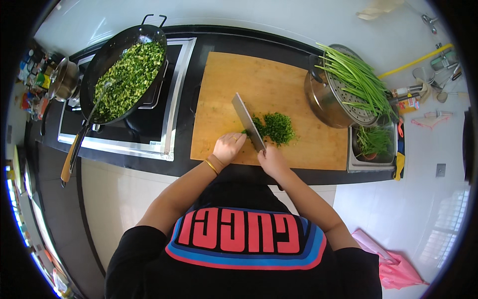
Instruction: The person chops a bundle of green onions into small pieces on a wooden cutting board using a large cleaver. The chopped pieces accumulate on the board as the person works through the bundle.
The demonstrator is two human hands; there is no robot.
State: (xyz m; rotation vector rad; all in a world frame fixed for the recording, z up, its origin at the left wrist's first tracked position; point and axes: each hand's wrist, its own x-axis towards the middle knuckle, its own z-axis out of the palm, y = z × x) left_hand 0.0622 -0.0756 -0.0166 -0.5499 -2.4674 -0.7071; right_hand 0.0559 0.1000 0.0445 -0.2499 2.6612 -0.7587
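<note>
My right hand (273, 160) grips the handle of a kitchen cleaver (246, 118), its broad blade standing on edge on the wooden cutting board (234, 74). Just left of the blade, my left hand (228, 148) has its fingers curled down on the board. A little of the green chives (244, 132) shows at its fingertips; the rest of what it holds is hidden under the hand. Right of the cleaver lies a pile of finely chopped chives (279, 128), with some bits close against the blade.
A large wok (85, 84) of chopped greens, with a ladle (92, 114) in it, stands on the stove (170, 114) at left. Long chives (348, 72) lie across a steamer pot (323, 102) at right. More greens (372, 141) sit in the small sink (353, 160).
</note>
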